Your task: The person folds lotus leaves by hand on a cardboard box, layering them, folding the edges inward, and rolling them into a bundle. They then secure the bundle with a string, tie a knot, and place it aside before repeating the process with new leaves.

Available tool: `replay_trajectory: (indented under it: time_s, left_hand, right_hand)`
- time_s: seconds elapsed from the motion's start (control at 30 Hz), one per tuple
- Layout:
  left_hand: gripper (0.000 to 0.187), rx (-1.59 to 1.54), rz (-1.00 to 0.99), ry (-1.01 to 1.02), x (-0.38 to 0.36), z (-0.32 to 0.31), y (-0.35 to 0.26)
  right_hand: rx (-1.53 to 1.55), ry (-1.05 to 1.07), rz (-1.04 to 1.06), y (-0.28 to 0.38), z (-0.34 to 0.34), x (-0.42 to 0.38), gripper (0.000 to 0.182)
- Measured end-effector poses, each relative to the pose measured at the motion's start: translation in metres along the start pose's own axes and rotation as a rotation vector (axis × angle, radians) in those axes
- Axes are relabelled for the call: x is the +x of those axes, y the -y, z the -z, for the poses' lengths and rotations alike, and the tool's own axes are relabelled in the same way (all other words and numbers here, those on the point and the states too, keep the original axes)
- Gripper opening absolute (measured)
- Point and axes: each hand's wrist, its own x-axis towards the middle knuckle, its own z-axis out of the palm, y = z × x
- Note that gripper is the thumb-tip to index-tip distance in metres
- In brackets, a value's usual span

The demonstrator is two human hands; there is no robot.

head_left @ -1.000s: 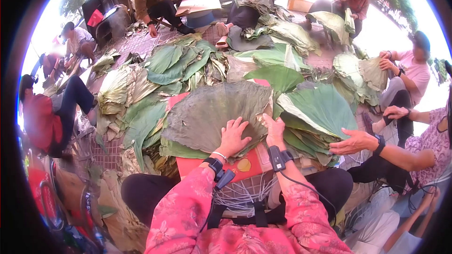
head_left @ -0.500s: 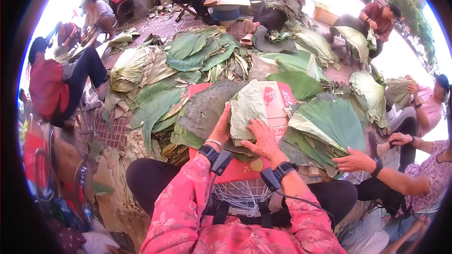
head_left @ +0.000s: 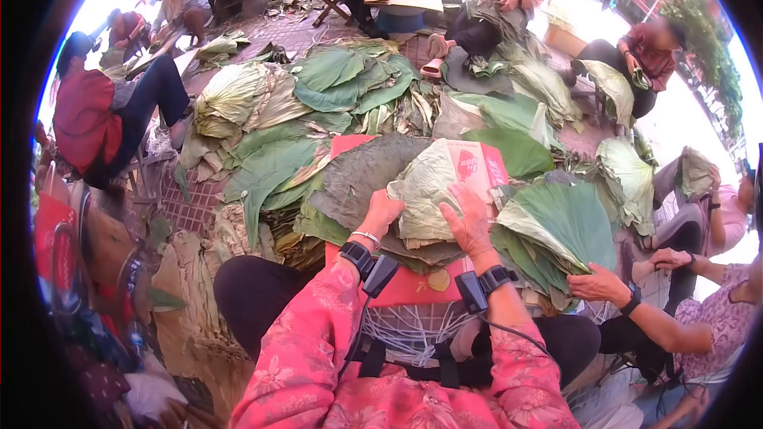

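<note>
A pale, dried lotus leaf (head_left: 429, 179) lies spread in front of me, on top of a darker grey-brown leaf (head_left: 354, 171). Both rest over a red printed cardboard (head_left: 409, 290) across my lap. My left hand (head_left: 384, 213) is closed at the pale leaf's left edge, fingers bent against it. On its right side, my right hand (head_left: 470, 222) rests with fingers stretched and apart, touching the leaf's surface. A wrist strap with a dark device sits on each of my wrists.
Heaps of green and dried leaves (head_left: 270, 160) spread ahead. At my right, a co-worker's hand (head_left: 600, 284) touches a folded stack of green leaves (head_left: 560, 218). Several people sit around the heap. White strips (head_left: 417, 330) hang below the cardboard; a red bag (head_left: 56, 242) stands left.
The pale leaf has been opened out wider to the left and lies flatter. My left hand's fingers have curled in at its edge; my right hand has shifted right and up along it.
</note>
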Motion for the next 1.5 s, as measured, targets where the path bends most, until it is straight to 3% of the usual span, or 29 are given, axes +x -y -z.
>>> replay_trajectory:
  time_s: [0.13, 0.27, 0.3, 0.43, 0.53, 0.67, 0.77, 0.9, 1.0, 1.03, 1.1, 1.13, 1.17, 1.27, 1.33, 1.43, 1.5]
  left_hand:
    - [0.028, -0.006, 0.003, 0.012, -0.003, 0.002, -0.003]
    - [0.031, -0.096, 0.037, -0.017, -0.011, 0.005, -0.007]
    - [0.032, -0.141, 0.048, -0.041, -0.011, 0.005, -0.005]
    - [0.027, 0.100, -0.315, -0.468, -0.002, 0.016, 0.005]
    - [0.026, 0.325, -0.689, -0.564, -0.029, 0.024, -0.039]
    - [0.032, 0.735, -0.854, 0.034, -0.046, -0.005, -0.034]
    - [0.052, 0.931, -0.476, -0.001, -0.044, -0.009, 0.012]
    - [0.070, 0.816, -0.464, 0.066, -0.042, -0.002, 0.019]
    - [0.070, 0.600, -0.430, 0.077, -0.038, 0.001, 0.020]
    - [0.061, 0.525, -0.433, 0.020, -0.037, 0.001, 0.020]
    - [0.054, 0.178, -0.401, 0.115, -0.028, 0.012, 0.017]
    - [0.051, 0.006, -0.382, 0.164, -0.028, 0.016, 0.016]
    - [0.039, -0.188, -0.361, 0.054, -0.034, 0.015, 0.018]
    - [0.041, 0.318, -0.460, -0.531, -0.065, 0.035, 0.003]
    - [0.044, 0.296, -0.541, -1.060, -0.077, 0.053, 0.000]
    - [0.043, 0.060, 0.042, -1.266, -0.073, 0.086, 0.033]
    - [0.044, -0.452, 0.194, -0.718, -0.073, 0.116, 0.049]
  right_hand:
    - [-0.230, 0.035, 0.052, -0.004, -0.015, 0.028, 0.054]
    - [-0.352, 0.341, -0.058, -0.006, -0.066, 0.018, 0.057]
    - [-0.398, 0.333, -0.048, -0.003, -0.075, 0.012, 0.059]
    - [-0.422, 0.288, -0.013, -0.008, -0.080, 0.006, 0.064]
    - [-0.405, 0.268, -0.012, -0.006, -0.079, 0.007, 0.067]
    - [-0.492, 0.309, 0.020, -0.014, -0.080, 0.007, 0.068]
    - [-0.481, 0.323, 0.005, -0.017, -0.087, 0.006, 0.068]
    - [-0.432, 0.401, -0.021, -0.021, -0.085, 0.012, 0.064]
    - [-0.535, 0.333, 0.017, 0.006, -0.071, 0.017, 0.061]
    - [-0.409, 0.334, 0.028, 0.007, -0.079, 0.017, 0.061]
    - [-0.154, 0.342, 0.035, 0.013, -0.099, 0.011, 0.060]
    - [-0.226, 0.322, 0.046, 0.017, -0.104, 0.003, 0.059]
    - [-0.297, 0.296, 0.059, 0.021, -0.108, -0.005, 0.059]
    - [-0.378, 0.307, 0.040, 0.024, -0.113, -0.008, 0.058]
    - [-0.351, 0.297, 0.047, 0.025, -0.110, -0.007, 0.058]
    - [-0.368, 0.326, 0.025, 0.028, -0.109, -0.006, 0.058]
    - [-0.371, 0.330, 0.023, 0.029, -0.109, -0.008, 0.058]
